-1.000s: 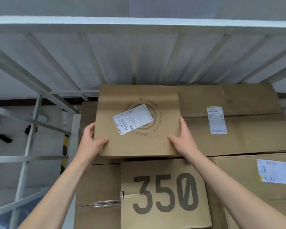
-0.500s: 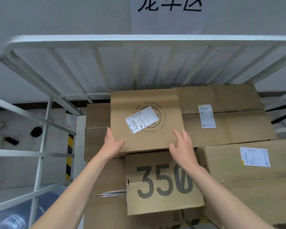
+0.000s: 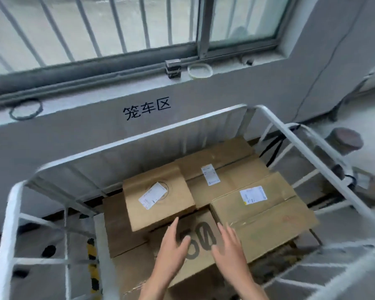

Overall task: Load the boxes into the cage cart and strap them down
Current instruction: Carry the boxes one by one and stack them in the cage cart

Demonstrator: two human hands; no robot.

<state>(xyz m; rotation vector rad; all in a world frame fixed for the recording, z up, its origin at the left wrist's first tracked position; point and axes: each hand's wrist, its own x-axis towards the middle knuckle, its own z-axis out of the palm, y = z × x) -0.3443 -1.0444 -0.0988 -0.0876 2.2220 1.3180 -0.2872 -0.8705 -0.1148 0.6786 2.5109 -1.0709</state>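
Loading is judged nearly finished: the boxes (image 3: 236, 182) are stacked inside the cart (image 3: 139, 137). The left hand (image 3: 171, 250) and right hand (image 3: 230, 247) are held empty, fingers straight, over the printed box (image 3: 201, 226). Next, a strap is likely needed.

The boxes (image 3: 268, 232) are matt brown cardboard, slightly creased, with smooth white paper labels (image 3: 253, 194) (one seam carries a strip of glossy clear tape (image 3: 253, 220)), while the cage cart (image 3: 7, 234) is white-painted metal tubing with a dull sheen, set before a matt grey wall (image 3: 74, 144).
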